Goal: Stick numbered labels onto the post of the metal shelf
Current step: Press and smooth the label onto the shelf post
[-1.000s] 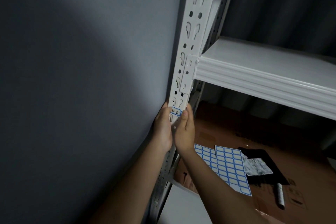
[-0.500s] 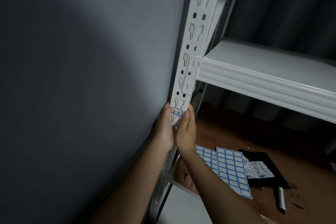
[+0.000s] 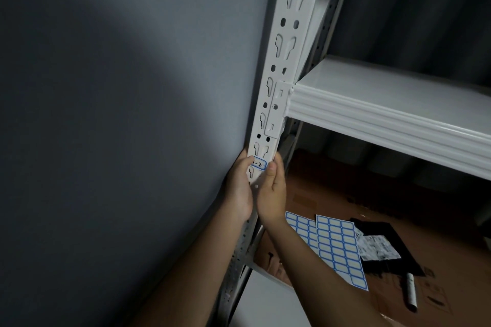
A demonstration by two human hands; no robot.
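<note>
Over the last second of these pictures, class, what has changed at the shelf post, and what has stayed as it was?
Very little. The left hand and right hand keep pressing the label marked 1-2 onto the post; the left thumb has slid slightly over the label's left end. Nothing was picked up or let go. The label sheets and marker lie unmoved.

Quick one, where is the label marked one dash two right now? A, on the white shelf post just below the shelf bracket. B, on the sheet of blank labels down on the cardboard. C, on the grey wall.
A: the label sits on the shelf post, between the left hand and right hand.
</note>
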